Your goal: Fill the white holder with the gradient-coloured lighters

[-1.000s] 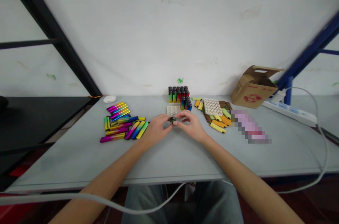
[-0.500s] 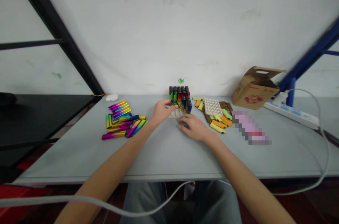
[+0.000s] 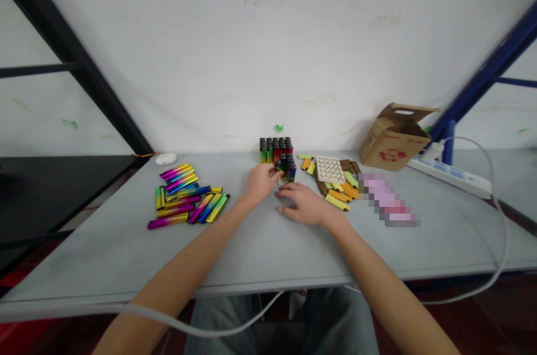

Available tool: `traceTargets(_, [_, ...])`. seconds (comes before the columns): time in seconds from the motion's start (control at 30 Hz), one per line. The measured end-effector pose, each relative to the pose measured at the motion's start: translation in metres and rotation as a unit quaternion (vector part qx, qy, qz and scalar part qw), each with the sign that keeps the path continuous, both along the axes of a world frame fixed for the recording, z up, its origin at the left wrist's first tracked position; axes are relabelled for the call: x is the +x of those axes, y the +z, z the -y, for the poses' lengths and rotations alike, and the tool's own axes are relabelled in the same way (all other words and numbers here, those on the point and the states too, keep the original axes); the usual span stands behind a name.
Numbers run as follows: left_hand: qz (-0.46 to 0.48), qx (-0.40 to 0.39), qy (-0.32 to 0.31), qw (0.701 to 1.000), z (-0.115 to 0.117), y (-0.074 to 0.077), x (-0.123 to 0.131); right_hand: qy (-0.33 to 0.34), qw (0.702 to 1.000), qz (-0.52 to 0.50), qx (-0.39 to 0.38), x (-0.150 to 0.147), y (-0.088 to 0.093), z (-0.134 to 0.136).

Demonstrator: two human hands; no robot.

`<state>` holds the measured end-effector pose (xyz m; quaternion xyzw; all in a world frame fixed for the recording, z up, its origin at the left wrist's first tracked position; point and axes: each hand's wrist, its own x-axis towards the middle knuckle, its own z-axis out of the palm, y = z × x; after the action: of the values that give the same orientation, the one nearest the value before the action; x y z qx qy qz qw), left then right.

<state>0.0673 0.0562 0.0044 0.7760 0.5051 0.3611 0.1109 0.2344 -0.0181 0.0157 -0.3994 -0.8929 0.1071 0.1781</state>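
Upright lighters [image 3: 292, 172] stand beside the fingers of the left hand [image 3: 258, 183] — clamped on one or not, I cannot tell — and just beyond the right hand [image 3: 305, 204], its fingers apart.

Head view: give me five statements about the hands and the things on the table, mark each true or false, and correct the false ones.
1. The off-white square tray with round hollows lies over the yellow and orange strips. True.
2. The left hand rests on the shiny rainbow-coloured slim pieces. False: it is at the upright black-topped multicoloured cylinders.
3. The white rounded case lies at the table's back left. True.
4. The right hand has that tray in its grip. False: it is apart from it, on or just above the grey tabletop.
5. Left to right, the cylinders stand between the rainbow-coloured pieces and the open brown cardboard box. True.
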Motion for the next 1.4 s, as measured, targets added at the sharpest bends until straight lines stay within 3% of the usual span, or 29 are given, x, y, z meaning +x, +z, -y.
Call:
traceTargets(0.33, [-0.231, 0.077, 0.01, 0.97, 0.007, 0.016, 0.006, -0.019, 1.0, 0.014, -0.008, -0.002, 0.001, 0.0])
traceTargets(0.53, [-0.22, 0.044, 0.012, 0.974, 0.015, 0.019, -0.002, -0.025, 0.999, 0.021, -0.011, -0.003, 0.001, 0.001])
traceTargets(0.67, [-0.159, 0.017, 0.017, 0.987, 0.017, 0.021, -0.038, -0.028, 0.999, 0.02, -0.013, -0.003, 0.0, 0.001])
traceTargets(0.8, [-0.046, -0.106, -0.046, 0.992, 0.023, 0.029, -0.102, -0.03, 0.999, 0.017, -0.007, -0.004, -0.001, 0.002])
traceTargets(0.9, [-0.043, -0.136, -0.019, 0.99, 0.034, 0.035, -0.143, -0.029, 0.999, 0.02, -0.008, -0.004, 0.0, 0.002])
traceTargets(0.97, [-0.078, -0.131, 0.007, 0.988, 0.042, 0.037, -0.157, -0.03, 0.999, 0.022, -0.009, -0.003, 0.0, 0.002])
traceTargets(1.27, [-0.233, -0.069, 0.0, 0.97, 0.056, 0.03, -0.134, -0.033, 0.999, 0.018, -0.003, -0.003, -0.001, 0.002])
traceTargets(1.4, [-0.231, -0.073, -0.001, 0.97, 0.058, 0.025, -0.127, -0.035, 0.999, 0.014, 0.001, -0.003, -0.002, 0.001])
